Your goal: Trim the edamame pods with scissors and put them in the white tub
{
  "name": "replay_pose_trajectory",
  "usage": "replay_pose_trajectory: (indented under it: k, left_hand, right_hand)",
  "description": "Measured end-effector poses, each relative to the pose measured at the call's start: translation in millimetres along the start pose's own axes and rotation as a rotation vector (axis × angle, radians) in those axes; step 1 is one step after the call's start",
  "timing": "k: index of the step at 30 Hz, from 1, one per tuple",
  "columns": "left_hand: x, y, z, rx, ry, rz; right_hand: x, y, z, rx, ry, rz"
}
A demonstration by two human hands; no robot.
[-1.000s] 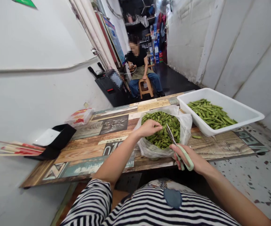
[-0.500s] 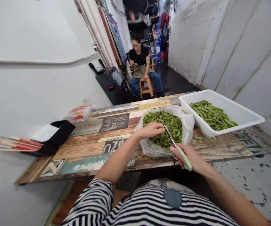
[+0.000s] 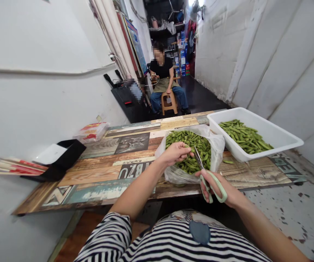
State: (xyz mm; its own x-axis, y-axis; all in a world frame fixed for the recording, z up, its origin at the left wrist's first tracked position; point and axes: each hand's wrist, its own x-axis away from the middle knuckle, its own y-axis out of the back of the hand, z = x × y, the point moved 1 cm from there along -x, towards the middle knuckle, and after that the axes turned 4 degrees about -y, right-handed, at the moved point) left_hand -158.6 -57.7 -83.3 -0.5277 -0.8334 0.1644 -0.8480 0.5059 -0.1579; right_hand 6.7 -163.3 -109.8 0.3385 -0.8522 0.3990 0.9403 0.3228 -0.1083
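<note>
A pair of scissors with pale green handles (image 3: 219, 186) is in my right hand (image 3: 225, 187), fingers through the loops and blades slightly apart. Its tips point up beside my left hand (image 3: 176, 153), which is pinched on a green pod (image 3: 192, 149), mostly covered by the fingers. Both hands are over a white plastic bag (image 3: 217, 142) with its mouth spread wide, filled with green soybean pods (image 3: 185, 137). To the right, a white plastic tub (image 3: 279, 136) holds more whole pods (image 3: 245, 136) heaped toward its left side.
One loose pod (image 3: 228, 161) lies between bag and tub on the wood-patterned table (image 3: 97, 171). At the left are a black holder (image 3: 61, 165) with chopsticks (image 3: 17, 166) and a clear packet (image 3: 91, 131). Beyond the table, a person (image 3: 162, 69) sits by a stool (image 3: 169, 103).
The scissors have opened and turned so both handle loops show, their blades moving slightly away from my left fingers. My left hand has tilted, and a pod now shows at its fingertips.
</note>
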Motion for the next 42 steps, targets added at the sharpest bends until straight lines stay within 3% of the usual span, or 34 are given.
replay_pose_trajectory:
  k: [8, 19, 23, 28, 31, 36, 42]
  left_hand:
    - [2.8, -15.3, 11.7, 0.08, -0.052, -0.149]
    - [5.5, -22.6, 17.7, 0.105, -0.074, -0.162]
    - [4.4, -17.3, 18.6, 0.181, 0.004, -0.169]
    - [0.7, 5.6, 13.6, 0.24, 0.017, -0.303]
    - [3.0, 14.7, 9.1, -0.065, 0.013, -0.274]
    - [11.8, 8.0, 8.9, -0.859, -0.039, 0.048]
    - [9.8, -3.7, 11.7, -1.387, -0.186, 0.112]
  right_hand:
    - [-2.0, -0.7, 0.6, -0.049, -0.007, -0.032]
    - [-5.4, 4.2, -9.8, 0.024, 0.058, -0.043]
    - [-5.6, 1.3, -9.8, -0.026, -0.013, -0.119]
    - [0.4, 8.0, -5.5, -0.113, -0.025, -0.134]
    - [6.2, 12.2, -4.4, -0.131, -0.012, -0.107]
    - [10.5, 12.9, -6.7, -0.096, -0.055, -0.085]
    - [7.0, 12.3, -11.9, -0.049, -0.072, -0.053]
